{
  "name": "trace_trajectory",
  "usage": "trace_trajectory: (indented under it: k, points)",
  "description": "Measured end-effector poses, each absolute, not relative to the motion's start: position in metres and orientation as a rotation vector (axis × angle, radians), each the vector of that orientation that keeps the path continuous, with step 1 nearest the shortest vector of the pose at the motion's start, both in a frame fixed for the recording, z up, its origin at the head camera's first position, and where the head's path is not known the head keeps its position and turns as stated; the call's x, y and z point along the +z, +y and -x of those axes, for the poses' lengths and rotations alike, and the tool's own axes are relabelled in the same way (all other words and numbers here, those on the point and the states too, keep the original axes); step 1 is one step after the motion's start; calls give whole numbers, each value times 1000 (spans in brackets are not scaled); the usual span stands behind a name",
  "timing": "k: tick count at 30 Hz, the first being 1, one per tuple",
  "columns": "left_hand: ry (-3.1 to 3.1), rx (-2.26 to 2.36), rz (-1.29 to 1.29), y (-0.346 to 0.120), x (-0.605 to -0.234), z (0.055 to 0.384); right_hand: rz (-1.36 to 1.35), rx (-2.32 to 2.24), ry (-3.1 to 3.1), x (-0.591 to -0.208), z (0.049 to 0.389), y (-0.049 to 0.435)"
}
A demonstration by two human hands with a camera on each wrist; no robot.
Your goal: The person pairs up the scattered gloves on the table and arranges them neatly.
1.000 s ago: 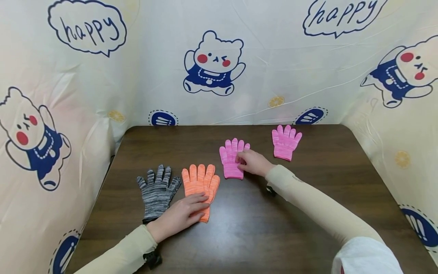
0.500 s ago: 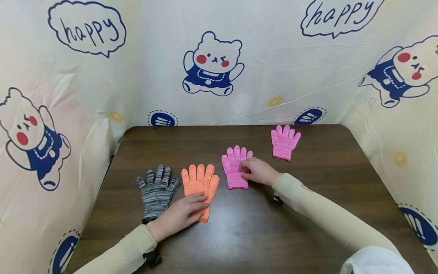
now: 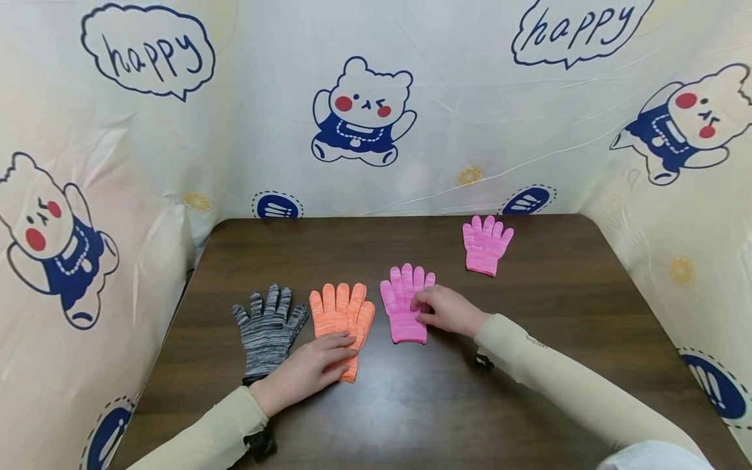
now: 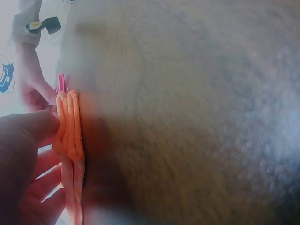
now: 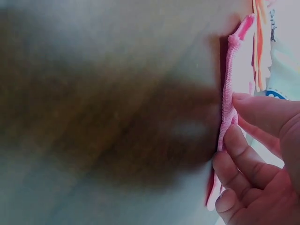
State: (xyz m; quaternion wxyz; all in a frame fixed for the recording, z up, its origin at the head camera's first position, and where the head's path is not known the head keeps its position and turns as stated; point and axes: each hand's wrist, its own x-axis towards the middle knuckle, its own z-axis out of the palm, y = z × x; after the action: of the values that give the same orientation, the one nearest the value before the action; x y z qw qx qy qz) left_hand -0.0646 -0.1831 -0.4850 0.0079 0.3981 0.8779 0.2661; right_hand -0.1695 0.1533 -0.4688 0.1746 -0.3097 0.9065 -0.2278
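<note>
In the head view, my left hand (image 3: 305, 372) rests with extended fingers on the lower part of an orange knit glove (image 3: 339, 310). The left wrist view shows that hand's thumb and fingers against the orange glove (image 4: 70, 124), which lies flat on the table. My right hand (image 3: 451, 310), fingers bent, grips the side edge of a pink knit glove (image 3: 405, 320). Up close in the right wrist view, the thumb and bent fingers of my right hand (image 5: 258, 154) meet at the pink glove's edge (image 5: 228, 89).
A grey-black striped glove (image 3: 269, 336) lies left of the orange one, its cuff beside my left wrist. Another pink glove (image 3: 486, 245) lies near the far edge of the brown table (image 3: 546, 274). A printed curtain (image 3: 446, 130) encloses the back and sides.
My right hand has slid the nearer pink glove toward me and slightly right, down level with the orange glove's upper half. The left hand has stayed on the orange glove.
</note>
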Motion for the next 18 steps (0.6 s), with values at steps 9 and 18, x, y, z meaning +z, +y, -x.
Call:
trace_trajectory:
  k: [9, 18]
  points:
    - [2741, 827, -1227, -182, -484, 64, 894, -683, 2552, -469, 152, 157]
    - [2736, 830, -1218, -182, -484, 65, 941, -708, 2552, -470, 142, 159]
